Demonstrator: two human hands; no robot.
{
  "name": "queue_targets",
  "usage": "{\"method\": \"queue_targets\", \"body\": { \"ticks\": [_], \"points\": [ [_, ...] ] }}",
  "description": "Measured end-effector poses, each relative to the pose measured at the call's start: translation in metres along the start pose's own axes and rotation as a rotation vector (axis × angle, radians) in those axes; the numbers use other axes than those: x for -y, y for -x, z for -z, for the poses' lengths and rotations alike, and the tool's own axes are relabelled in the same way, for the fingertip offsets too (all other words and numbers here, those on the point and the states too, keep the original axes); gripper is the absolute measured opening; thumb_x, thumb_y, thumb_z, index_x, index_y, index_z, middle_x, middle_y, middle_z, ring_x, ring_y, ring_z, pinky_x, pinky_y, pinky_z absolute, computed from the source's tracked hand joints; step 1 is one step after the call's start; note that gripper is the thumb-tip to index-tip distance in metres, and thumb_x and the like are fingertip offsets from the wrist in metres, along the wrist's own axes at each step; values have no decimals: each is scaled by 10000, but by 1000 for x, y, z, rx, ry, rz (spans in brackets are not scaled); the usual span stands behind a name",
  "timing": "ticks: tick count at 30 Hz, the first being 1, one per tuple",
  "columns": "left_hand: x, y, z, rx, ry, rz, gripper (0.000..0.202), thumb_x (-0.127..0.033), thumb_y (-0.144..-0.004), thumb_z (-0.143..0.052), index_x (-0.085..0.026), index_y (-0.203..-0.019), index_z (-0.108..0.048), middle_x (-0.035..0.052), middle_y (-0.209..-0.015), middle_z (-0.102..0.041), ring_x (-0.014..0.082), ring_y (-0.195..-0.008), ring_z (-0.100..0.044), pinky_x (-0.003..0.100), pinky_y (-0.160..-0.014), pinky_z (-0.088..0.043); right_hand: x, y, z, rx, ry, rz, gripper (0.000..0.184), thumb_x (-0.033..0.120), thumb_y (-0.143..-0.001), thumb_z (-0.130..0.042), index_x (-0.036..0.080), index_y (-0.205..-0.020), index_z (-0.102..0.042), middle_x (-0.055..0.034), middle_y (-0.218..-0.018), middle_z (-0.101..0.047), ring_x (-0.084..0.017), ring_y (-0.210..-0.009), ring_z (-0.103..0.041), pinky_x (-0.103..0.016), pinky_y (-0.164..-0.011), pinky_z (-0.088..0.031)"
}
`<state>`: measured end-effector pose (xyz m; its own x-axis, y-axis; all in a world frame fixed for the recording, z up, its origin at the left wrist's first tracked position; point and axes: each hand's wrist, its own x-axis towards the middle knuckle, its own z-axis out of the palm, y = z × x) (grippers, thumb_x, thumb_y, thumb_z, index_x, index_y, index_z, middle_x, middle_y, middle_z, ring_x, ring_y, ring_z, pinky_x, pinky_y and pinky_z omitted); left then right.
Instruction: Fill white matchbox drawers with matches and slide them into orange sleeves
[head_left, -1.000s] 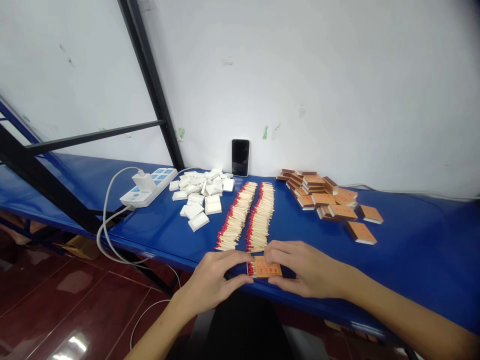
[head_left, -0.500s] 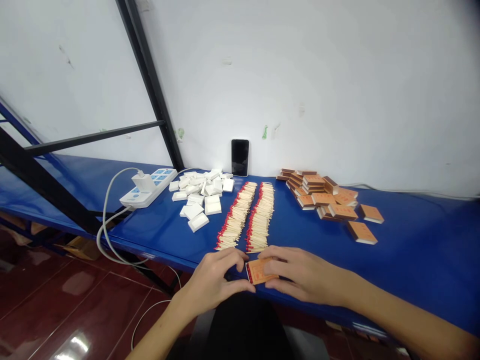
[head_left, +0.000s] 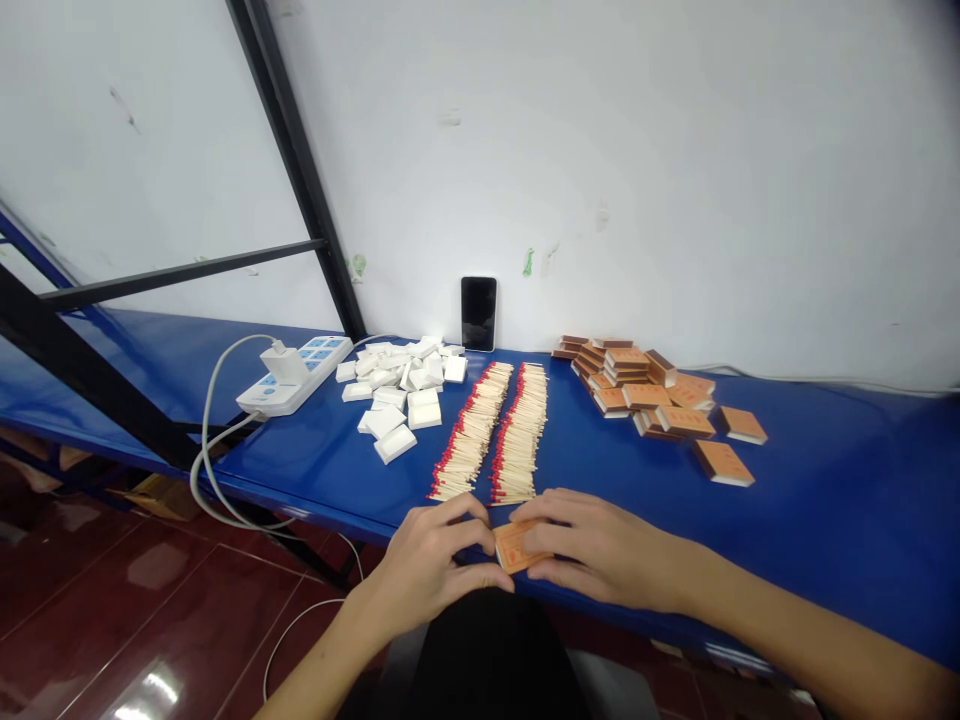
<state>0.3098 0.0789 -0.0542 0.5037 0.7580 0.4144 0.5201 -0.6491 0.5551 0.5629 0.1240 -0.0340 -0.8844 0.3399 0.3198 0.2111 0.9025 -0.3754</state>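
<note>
An orange matchbox (head_left: 514, 546) lies flat at the table's front edge between my two hands. My right hand (head_left: 589, 545) grips it from the right, fingers over its top and thumb along the near side. My left hand (head_left: 442, 550) is curled at the box's left end, with thumb and fingertips against it. The box looks closed, with no match heads showing. Just beyond the hands lie two long rows of red-tipped matches, a left row (head_left: 472, 432) and a right row (head_left: 520, 435).
White matchbox trays (head_left: 405, 375) are heaped at the left. Orange matchboxes (head_left: 679, 422) are piled at the right. A phone (head_left: 478, 313) leans on the wall. A power strip (head_left: 300, 375) with a white cable lies beside a black metal frame (head_left: 304, 170).
The matchbox's tray, which showed red match heads at its left end, has gone inside the orange sleeve. My left fingers have come up against that end.
</note>
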Motion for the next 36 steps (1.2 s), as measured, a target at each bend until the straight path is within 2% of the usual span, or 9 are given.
{"method": "queue_targets", "body": {
  "ticks": [5, 12, 22, 30, 36],
  "points": [
    [1, 1, -1, -31, -7, -41, 316, -498, -862, -732, -187, -814, -699, 21, -896, -647, 129, -746, -628, 220, -698, -469, 0, 0, -2, 13, -17, 5, 209, 296, -1036, -514, 174, -1072, -680, -105, -1184, -678, -192, -1017, -638, -338, -957, -522],
    [3, 2, -5, -86, -22, -113, 375, -532, -860, -710, -174, -762, -659, 12, -831, -634, 111, -683, -581, 216, -633, -427, -2, 2, -6, 9, -10, 34, 249, 308, -1051, -493, 181, -1144, -687, -115, -1244, -683, -206, -1116, -640, -364, -1011, -504],
    [5, 2, -8, -111, 26, -53, 525, -614, -803, -719, -162, -629, -519, 7, -735, -604, 101, -612, -524, 216, -578, -390, 3, 0, -3, 19, -71, 11, 229, 263, -1041, -505, 181, -1152, -688, -114, -1275, -678, -197, -1162, -639, -342, -1035, -506],
    [5, 1, -3, -49, 84, -38, 582, -727, -799, -615, -160, -675, -567, 15, -706, -591, 126, -632, -514, 229, -583, -385, 14, -1, 4, -21, -58, 36, 203, 234, -1033, -505, 167, -1131, -671, -116, -1259, -695, -200, -1164, -636, -352, -1046, -487],
    [-1, 0, 2, 32, 36, 4, 540, -671, -872, -594, -155, -727, -648, 24, -749, -608, 138, -675, -538, 233, -625, -416, 15, -1, 5, -55, -2, 71, 240, 236, -1039, -486, 159, -1177, -667, -133, -1252, -702, -201, -1144, -646, -371, -1026, -498]
  ]
}}
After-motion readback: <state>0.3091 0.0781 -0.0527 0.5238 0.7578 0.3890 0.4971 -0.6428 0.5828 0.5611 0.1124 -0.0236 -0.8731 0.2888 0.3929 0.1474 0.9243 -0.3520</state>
